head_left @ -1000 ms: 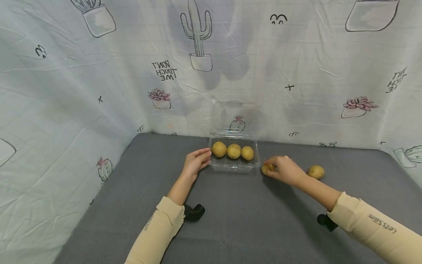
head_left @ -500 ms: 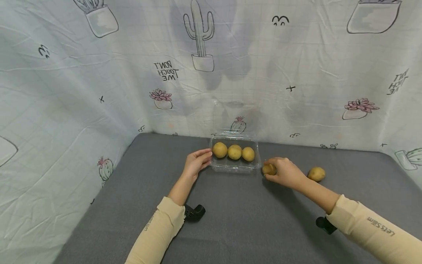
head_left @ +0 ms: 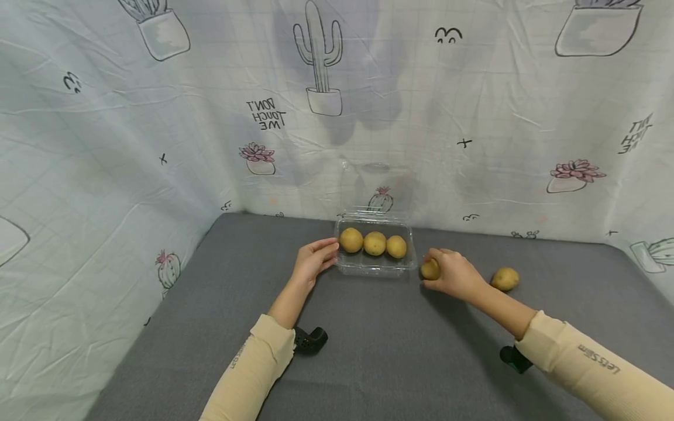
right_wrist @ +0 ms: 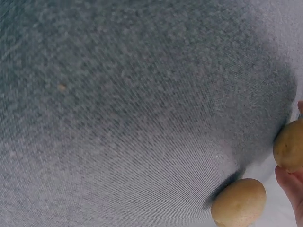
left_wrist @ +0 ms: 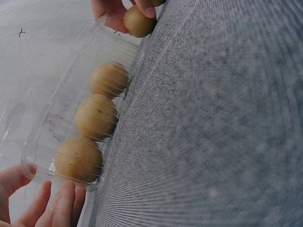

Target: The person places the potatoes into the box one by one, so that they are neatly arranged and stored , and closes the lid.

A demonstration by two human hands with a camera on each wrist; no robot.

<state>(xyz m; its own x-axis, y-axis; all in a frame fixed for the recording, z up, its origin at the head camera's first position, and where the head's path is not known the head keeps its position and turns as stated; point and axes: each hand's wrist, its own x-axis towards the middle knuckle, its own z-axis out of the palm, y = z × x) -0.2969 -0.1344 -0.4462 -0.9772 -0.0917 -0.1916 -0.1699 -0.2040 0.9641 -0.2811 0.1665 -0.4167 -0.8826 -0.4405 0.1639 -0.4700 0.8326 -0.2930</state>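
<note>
A clear plastic clamshell box (head_left: 374, 269) with its lid raised stands at the back of the table, holding a row of three potatoes (head_left: 374, 243). My left hand (head_left: 310, 260) holds the box's left end, the thumb at the rim corner and the other fingertips against the wall in the left wrist view. Just off the box's front right corner, my right hand (head_left: 455, 273) grips another potato (head_left: 430, 269) between thumb and fingers, low over the table. A further loose potato (head_left: 505, 279) lies to the right of that hand, and also shows in the right wrist view.
A grey cloth (head_left: 368, 351) covers the table. Behind the box hangs a white curtain (head_left: 395, 117) with cactus drawings, which also runs along the left side. Black devices (head_left: 310, 340) stick out from under both sleeves.
My right hand's fingers have shifted on the potato, so more of it shows, and the right forearm has moved slightly left. The left hand and box hold still.
</note>
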